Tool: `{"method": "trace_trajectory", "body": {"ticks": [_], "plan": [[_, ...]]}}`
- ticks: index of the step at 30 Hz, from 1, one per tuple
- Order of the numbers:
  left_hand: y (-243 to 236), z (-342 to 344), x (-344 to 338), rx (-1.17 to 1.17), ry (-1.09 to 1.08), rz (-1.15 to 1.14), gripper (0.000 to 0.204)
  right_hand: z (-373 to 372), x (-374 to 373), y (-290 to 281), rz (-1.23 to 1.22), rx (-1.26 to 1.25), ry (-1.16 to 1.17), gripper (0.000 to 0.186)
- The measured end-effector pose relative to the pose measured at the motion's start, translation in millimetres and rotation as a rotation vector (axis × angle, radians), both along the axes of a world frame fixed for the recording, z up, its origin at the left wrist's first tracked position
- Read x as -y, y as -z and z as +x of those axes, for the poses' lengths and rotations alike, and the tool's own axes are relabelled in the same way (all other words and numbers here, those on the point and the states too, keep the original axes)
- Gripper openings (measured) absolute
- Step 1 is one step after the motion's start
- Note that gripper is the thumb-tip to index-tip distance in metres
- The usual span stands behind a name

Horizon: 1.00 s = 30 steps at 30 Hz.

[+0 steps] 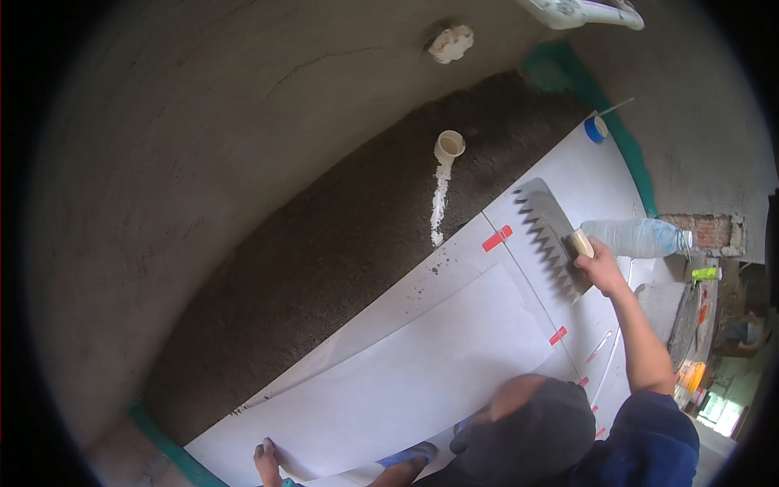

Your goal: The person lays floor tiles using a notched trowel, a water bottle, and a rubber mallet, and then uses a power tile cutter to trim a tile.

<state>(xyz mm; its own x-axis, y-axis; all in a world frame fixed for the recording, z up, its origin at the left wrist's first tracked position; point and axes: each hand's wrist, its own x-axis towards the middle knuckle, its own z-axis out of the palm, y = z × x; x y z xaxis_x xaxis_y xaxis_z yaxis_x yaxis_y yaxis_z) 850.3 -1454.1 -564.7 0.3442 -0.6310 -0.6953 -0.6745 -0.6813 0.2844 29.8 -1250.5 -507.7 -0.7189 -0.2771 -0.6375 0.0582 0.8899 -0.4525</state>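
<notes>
Notched trowel is located right of centre, over the white panels; blade contact with them can't be confirmed, teeth motion-blurred. Hands well apart: wooden handle is gripped in the right hand, fingers wrapped; left hand is placed at the near-left end of the loose white sheet, fingers bent, pinch or mere rest can't be told. Clear plastic bottle is seen just right of the trowel, red clip to its left, dark coated patch far-left. Handling, as judged: blade thin and stiff, trowel fairly light, teeth likely to scratch; best held by the handle. Sheet probably flexible, easily creased, best taken at its edges.
</notes>
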Motion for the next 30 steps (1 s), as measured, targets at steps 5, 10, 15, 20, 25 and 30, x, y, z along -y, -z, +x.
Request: {"method": "trace_trajectory", "body": {"ticks": [5, 10, 15, 20, 25, 30], "plan": [[10.0, -4.1, 10.4, 0.005, 0.06, -0.025, 0.038, 40.5, 66.3, -31.4, -0.144, 0.108, -0.337, 0.041], [17.0, -6.0, 4.1, 0.005, 0.06, -0.112, 0.037, 80.0, 119.6, -5.6, -0.034, 0.02, -0.505, 0.048], [8.3, -12.3, -1.4, 0.052, 0.084, -0.07, 0.037, 95.6, 138.4, 10.6, -0.018, -0.007, -0.533, 0.049], [3.4, -20.6, -5.7, 0.047, 0.069, -0.087, 0.036, 99.2, 156.2, 18.9, -0.011, -0.046, -0.432, 0.045], [6.7, -19.9, -4.0, 0.034, 0.051, -0.081, 0.037, 100.8, 181.0, 29.8, -0.097, -0.037, -0.426, 0.044], [10.7, -14.5, -3.6, 0.035, 0.027, -0.099, 0.037, 110.0, 208.0, 44.8, -0.146, -0.06, -0.381, 0.046]]}}
